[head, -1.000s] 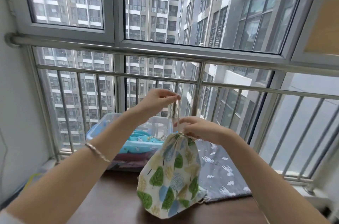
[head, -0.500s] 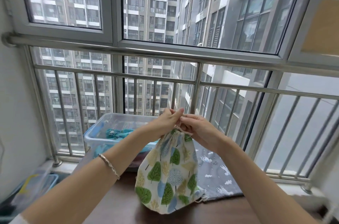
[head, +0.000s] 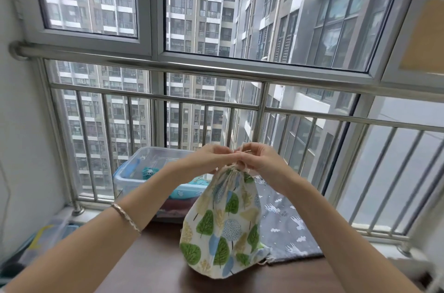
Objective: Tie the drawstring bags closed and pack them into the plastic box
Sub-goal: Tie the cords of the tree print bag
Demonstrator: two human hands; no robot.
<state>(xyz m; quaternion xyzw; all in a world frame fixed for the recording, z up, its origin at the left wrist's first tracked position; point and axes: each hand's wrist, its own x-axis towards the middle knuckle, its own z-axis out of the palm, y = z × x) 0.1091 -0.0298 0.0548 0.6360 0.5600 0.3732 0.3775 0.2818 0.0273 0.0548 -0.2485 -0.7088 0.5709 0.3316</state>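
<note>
Here, the plastic box point(head: 129, 180) sits open at about ten o'clock from the tree-print bag point(head: 223, 228), close enough for a short lift, with turquoise cloth point(head: 149, 172) already inside. The left hand point(head: 212, 158), a bracelet point(head: 126, 217) on its wrist, meets the right hand point(head: 259, 160) just above the bag's gathered neck. Each grip is closed in a pinch on the drawstring point(head: 229, 168), fingertips nearly touching, probably so the knot forms tight against the puckered mouth. The bag stands upright on the dark surface point(head: 156, 259), which likely helps keep the cord taut. At three o'clock a grey bag point(head: 288, 223) lies flat, partly behind it, seemingly awaiting its turn.
</note>
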